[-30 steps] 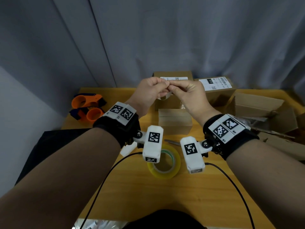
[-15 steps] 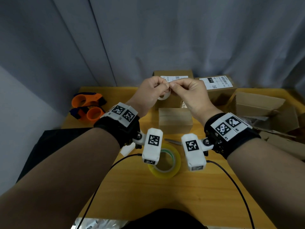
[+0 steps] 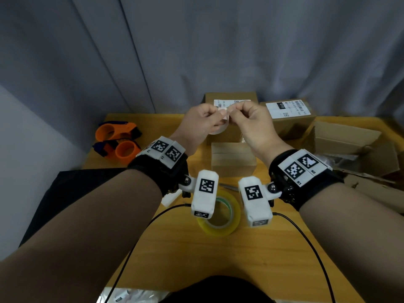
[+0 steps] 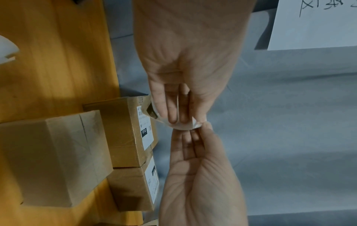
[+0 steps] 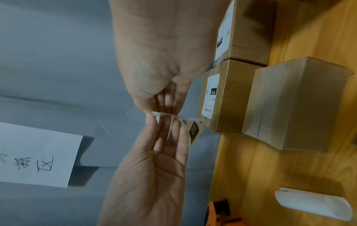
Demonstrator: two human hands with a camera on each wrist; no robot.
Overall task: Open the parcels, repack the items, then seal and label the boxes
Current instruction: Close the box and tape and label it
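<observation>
Both hands are raised over the table's far half and meet at a small curled shipping label (image 3: 221, 125), white with a black "010" block (image 5: 193, 131). My left hand (image 3: 215, 113) pinches the label with thumb and curled fingers. My right hand (image 3: 235, 109) pinches the label's corner (image 4: 196, 126) where the fingertips meet. Below the hands stands a plain taped cardboard box (image 3: 233, 159). Behind it are two boxes with labels on top, one centre (image 3: 231, 98) and one right (image 3: 288, 115).
A yellow tape roll (image 3: 227, 217) lies near the front under the wrist cameras. Two orange tape dispensers (image 3: 118, 141) sit at the far left. An open box (image 3: 349, 145) and loose cardboard are at the right. A white paper roll (image 5: 313, 203) lies on the table.
The hands stay joined at the label and have risen slightly. More of the label's curled end now shows beneath the left hand.
</observation>
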